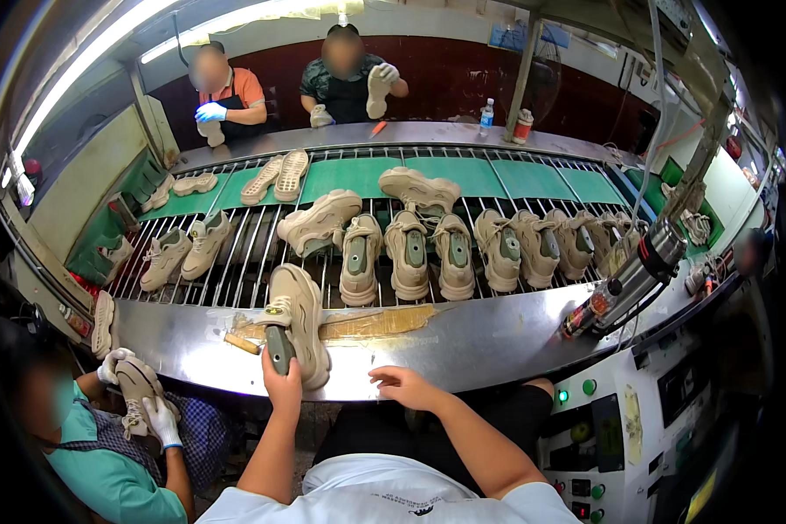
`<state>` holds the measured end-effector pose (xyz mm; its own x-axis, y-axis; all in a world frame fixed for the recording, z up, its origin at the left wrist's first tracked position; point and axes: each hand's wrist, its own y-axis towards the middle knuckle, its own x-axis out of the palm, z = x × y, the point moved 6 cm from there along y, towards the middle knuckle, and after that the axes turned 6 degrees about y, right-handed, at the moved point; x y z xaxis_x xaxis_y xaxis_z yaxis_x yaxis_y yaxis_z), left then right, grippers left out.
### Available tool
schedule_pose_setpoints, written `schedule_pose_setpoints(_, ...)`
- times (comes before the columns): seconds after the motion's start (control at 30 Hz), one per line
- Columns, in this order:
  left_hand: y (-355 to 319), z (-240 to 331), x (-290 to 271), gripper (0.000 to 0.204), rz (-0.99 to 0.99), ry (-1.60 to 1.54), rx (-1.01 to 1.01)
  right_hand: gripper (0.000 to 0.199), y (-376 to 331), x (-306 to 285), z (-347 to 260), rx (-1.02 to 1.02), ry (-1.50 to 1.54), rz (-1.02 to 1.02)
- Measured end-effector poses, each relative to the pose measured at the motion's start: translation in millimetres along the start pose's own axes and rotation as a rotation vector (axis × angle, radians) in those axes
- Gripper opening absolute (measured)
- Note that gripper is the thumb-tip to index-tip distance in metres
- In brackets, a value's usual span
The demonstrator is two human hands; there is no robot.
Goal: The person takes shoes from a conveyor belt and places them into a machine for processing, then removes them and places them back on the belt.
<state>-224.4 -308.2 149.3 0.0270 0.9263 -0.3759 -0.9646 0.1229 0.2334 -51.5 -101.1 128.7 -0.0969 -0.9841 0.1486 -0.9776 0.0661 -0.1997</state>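
Observation:
My left hand (pixel 282 384) is closed round the heel end of a beige sneaker (pixel 304 301). A green shoe last (pixel 279 348) with a hole in its top fills the sneaker's opening, and my fingers rest against it. The toe points away from me, over the metal bench's front strip. To the right, my right hand (pixel 405 387) hovers at the bench edge with loosely stretched fingers and nothing in it. Beyond, on the metal bars, stands a row of beige sneakers (pixel 408 255), several with green lasts showing.
A tan-handled tool (pixel 242 343) lies left of the held sneaker, near brown tape (pixel 380 323). A steel flask (pixel 651 262) stands at right. Soles (pixel 291 175) lie on the green belt (pixel 341 175). A co-worker's gloved hand (pixel 162 422) holds a shoe at lower left; two people work across.

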Motion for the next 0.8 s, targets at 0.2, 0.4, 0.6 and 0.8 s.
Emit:
schedule_pose_setpoints(0.2,66.4,-5.5,22.0,0.06,-0.085,0.205,0.025,0.021,-113.6,-106.5,51.5,-0.08,-0.18,0.735)
schedule_pose_setpoints(0.4,94.4,-21.4,22.4,0.062,-0.221,0.206,0.055,0.006,-258.0,-150.2,90.2,0.026,-0.489,1.355)
schedule_pose_setpoints(0.6,154.2,56.7,51.5,0.042,-0.145,0.091,0.198,0.004,-244.6,-153.6,91.8,0.0,-0.563,1.401)
schedule_pose_setpoints(0.8,264.3,81.1,210.6,0.032,-0.647,0.35,-0.034,0.001,-215.0,-169.6,79.3,0.081,-0.638,1.391)
